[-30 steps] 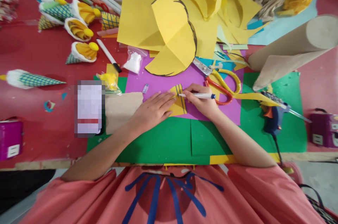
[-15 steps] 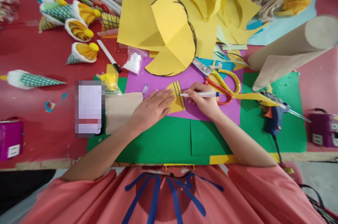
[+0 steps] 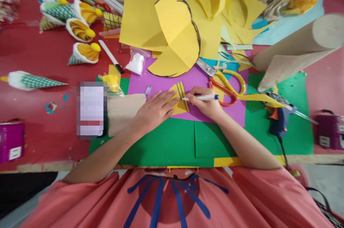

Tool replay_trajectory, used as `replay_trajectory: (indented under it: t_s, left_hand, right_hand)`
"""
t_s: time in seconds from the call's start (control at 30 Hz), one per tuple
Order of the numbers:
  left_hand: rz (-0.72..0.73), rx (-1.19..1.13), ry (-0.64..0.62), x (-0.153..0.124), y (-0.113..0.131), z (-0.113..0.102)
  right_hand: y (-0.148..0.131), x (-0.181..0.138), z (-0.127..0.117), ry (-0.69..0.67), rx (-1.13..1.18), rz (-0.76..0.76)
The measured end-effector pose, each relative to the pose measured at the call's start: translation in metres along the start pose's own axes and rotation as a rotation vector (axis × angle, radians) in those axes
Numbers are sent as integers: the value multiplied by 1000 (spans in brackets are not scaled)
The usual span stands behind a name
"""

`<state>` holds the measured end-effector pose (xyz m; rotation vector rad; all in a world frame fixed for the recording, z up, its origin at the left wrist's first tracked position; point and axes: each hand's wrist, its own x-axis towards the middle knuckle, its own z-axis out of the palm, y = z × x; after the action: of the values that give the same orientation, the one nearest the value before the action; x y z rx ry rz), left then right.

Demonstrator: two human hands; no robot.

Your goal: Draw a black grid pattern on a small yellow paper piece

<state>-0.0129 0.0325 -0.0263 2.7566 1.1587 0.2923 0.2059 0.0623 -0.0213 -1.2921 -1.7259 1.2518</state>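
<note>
Drawing lines on a small piece of yellow paper [image 3: 181, 106] looks to be the step in hand. Left hand [image 3: 157, 110] lies flat, palm down, fingers stretched out close together over the paper's left part. Right hand [image 3: 206, 105] pinches a white pen [image 3: 206, 97], blue end pointing away to the right; tip sits at the lines, contact too fine to confirm. Judgement: any further stroke calls for firm pressure from the left hand and an even, light pull of the tip, spaced to match. Paper rests on a purple sheet [image 3: 231, 115], between the hands, scissors [image 3: 210, 71] lying beyond to the right. Visible part: deep yellow, dark parallel lines slanting down near its right edge; covered part unseen, so whether flat or folded, cannot tell.
</note>
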Motion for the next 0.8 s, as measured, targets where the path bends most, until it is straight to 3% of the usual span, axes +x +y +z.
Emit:
replay_trajectory:
  t_s: [0.27,0.57,0.67,0.8]
  left_hand:
    - [-6,-20,-1,-1,0,1]
    - [5,25,-7,0,0,0]
    - [-4,18,-10,0,1,0]
    - [-24,-2,-9,0,0,1]
  right_hand:
    - [0,0,-2,9,120,40]
    - [0,0,-1,-29,18,-5]
    - [-2,-1,-3,-56,66,21]
    - [-2,-2,-4,5,178,45]
